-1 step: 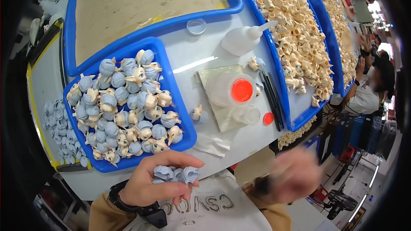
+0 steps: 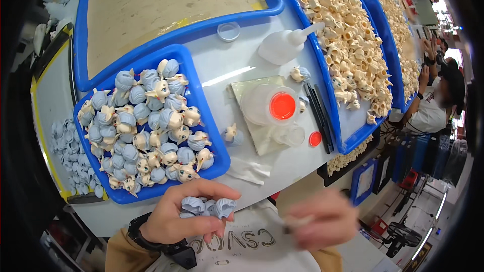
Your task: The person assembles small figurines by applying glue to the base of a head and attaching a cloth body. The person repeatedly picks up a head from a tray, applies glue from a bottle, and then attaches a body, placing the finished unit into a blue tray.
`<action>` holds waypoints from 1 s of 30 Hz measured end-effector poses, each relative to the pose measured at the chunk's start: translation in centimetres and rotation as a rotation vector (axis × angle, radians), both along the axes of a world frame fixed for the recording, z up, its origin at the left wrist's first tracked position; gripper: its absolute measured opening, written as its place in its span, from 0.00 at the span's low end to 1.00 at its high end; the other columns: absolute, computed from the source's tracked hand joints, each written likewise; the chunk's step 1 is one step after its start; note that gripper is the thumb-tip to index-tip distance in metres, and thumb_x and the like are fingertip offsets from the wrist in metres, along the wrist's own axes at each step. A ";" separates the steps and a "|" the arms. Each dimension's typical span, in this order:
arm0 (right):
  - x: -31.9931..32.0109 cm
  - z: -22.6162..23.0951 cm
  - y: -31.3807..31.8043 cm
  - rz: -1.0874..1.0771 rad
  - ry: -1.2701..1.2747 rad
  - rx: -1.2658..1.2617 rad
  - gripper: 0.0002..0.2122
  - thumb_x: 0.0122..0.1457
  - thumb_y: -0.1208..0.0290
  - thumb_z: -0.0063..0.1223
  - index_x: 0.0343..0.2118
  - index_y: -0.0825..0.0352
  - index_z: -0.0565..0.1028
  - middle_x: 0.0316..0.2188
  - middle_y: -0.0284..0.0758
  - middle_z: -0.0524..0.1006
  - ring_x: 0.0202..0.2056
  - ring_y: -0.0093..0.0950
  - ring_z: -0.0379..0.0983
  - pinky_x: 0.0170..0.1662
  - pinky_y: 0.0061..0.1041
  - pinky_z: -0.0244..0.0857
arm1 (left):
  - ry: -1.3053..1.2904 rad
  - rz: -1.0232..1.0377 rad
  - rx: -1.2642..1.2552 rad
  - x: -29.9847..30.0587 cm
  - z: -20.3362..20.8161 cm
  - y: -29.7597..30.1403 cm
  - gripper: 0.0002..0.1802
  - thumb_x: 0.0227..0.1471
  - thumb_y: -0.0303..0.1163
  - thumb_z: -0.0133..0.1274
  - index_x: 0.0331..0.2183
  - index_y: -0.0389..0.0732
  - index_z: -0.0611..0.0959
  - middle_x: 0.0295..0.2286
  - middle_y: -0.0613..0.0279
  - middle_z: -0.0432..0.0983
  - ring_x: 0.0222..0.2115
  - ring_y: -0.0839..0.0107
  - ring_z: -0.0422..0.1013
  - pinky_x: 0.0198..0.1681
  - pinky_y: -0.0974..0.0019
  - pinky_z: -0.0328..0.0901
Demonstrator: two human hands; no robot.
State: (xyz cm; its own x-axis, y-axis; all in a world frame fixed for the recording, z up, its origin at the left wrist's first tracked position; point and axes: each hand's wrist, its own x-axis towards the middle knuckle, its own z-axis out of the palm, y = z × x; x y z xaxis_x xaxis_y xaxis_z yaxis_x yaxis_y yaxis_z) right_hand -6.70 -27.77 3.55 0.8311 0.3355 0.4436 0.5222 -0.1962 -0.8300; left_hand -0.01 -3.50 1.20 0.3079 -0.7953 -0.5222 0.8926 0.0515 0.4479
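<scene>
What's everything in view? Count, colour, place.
trays: at least four, blue, both sides
doll heads: many, cream and bluish, mostly left
face pieces: many, cream, right
hair pieces: many, bluish, far left
table: one, white, centre
squeeze bottle: one, white, upper centre
dish: one, clear, upper centre
pad: one, pale, centre
tub: one, white and red, on pad
cup: one, clear, beside tub
cap: one, red, beside cup
sticks: at least two, black, centre right
cloth: one, white, near pad
fan: one, black, lower right
people: at least two, one in white, right
left hand: one, lower centre, holding hair pieces
right hand: one, blurred, lower right
</scene>
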 end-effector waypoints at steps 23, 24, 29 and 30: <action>-1.2 -2.5 7.3 -0.499 0.172 -0.006 0.13 0.36 0.73 0.65 0.28 0.65 0.76 0.35 0.40 0.68 0.27 0.25 0.68 0.28 0.17 0.62 | -0.232 -0.044 -0.023 1.1 0.2 -0.5 0.21 0.44 0.23 0.52 0.43 0.33 0.71 0.38 0.58 0.70 0.40 0.75 0.64 0.43 0.73 0.58; -1.3 -2.6 7.3 -0.498 0.182 -0.007 0.14 0.36 0.72 0.65 0.29 0.66 0.75 0.35 0.40 0.68 0.27 0.25 0.68 0.27 0.16 0.63 | -0.223 -0.043 0.004 1.2 0.3 -0.5 0.20 0.44 0.23 0.51 0.43 0.33 0.71 0.38 0.58 0.70 0.40 0.75 0.64 0.43 0.73 0.58; -1.6 -2.9 7.1 -0.485 0.129 -0.049 0.17 0.35 0.71 0.66 0.31 0.67 0.74 0.34 0.40 0.68 0.27 0.26 0.69 0.24 0.16 0.64 | -0.243 -0.059 -0.031 0.8 -0.3 -0.1 0.19 0.47 0.28 0.49 0.43 0.33 0.71 0.39 0.57 0.69 0.38 0.76 0.66 0.41 0.73 0.60; -1.4 -2.8 7.2 -0.503 0.100 -0.066 0.18 0.35 0.71 0.66 0.32 0.67 0.73 0.34 0.40 0.68 0.27 0.26 0.69 0.24 0.16 0.64 | -0.220 -0.075 0.001 0.7 -0.1 -0.1 0.19 0.48 0.29 0.49 0.44 0.33 0.70 0.39 0.57 0.69 0.38 0.76 0.66 0.40 0.74 0.61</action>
